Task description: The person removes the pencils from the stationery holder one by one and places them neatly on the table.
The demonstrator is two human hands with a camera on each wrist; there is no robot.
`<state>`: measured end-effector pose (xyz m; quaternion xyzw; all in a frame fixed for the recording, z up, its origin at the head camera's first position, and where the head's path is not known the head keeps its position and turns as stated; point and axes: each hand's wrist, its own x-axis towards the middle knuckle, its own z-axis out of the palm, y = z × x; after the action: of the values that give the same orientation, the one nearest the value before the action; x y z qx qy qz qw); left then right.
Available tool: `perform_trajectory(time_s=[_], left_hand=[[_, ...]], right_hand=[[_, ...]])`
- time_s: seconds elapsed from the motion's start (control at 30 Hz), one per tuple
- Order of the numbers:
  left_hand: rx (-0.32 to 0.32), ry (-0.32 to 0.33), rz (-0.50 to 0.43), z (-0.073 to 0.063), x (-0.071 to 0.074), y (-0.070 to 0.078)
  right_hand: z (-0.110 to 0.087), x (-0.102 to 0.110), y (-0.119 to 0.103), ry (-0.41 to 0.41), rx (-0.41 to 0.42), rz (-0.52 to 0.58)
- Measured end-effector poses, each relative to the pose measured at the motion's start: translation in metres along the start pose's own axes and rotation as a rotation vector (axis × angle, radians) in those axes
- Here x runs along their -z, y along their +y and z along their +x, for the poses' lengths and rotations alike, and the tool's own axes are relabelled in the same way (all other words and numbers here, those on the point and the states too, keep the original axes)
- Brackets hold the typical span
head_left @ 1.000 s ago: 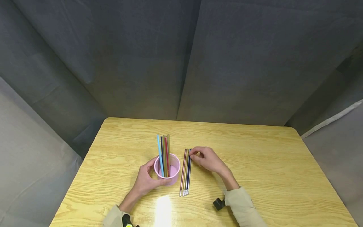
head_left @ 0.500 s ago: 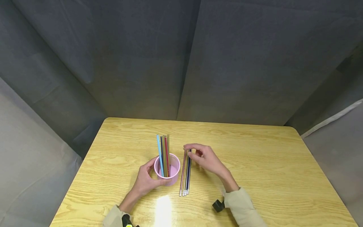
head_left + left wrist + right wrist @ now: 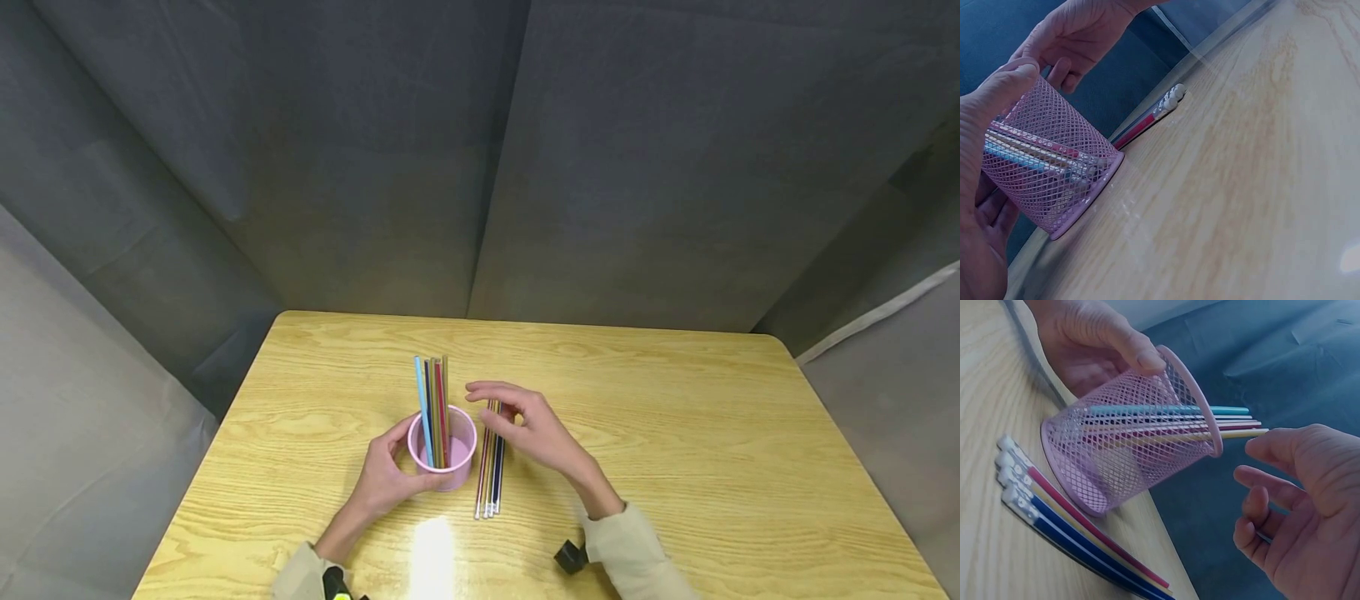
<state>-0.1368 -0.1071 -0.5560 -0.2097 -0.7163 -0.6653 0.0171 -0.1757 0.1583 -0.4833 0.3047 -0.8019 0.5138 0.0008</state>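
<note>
My left hand (image 3: 378,482) grips a pink mesh pencil cup (image 3: 453,481), thumb on the near side and fingers around the far side. Several pencils (image 3: 437,408) lean inside it, among them light blue, dark blue, gold and red ones. To the cup's right a row of loose pencils (image 3: 491,475) lies on the table, their white eraser ends (image 3: 1013,481) toward me. Over the far ends of that row is my right hand (image 3: 536,425), its fingers loosely bent and apart. Nothing sits between its thumb and fingers in the right wrist view.
The wood-grain table (image 3: 675,433) extends widely on both sides of the hands. Dark grey curtains (image 3: 375,167) hang behind its far edge, with paler cloth at the left. A bright reflection shows on the near tabletop.
My right hand has shifted left across the far ends of the loose pencils, toward the cup, with its fingers spreading. The left hand, the cup and the pencils stay where they were.
</note>
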Motion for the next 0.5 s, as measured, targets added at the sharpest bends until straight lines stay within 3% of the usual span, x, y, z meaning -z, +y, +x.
perform_trajectory(time_s=[0.5], left_hand=[[0.01, 0.003, 0.004, 0.0, 0.0, -0.001]], right_hand=[[-0.001, -0.012, -0.002, -0.047, 0.021, 0.03]])
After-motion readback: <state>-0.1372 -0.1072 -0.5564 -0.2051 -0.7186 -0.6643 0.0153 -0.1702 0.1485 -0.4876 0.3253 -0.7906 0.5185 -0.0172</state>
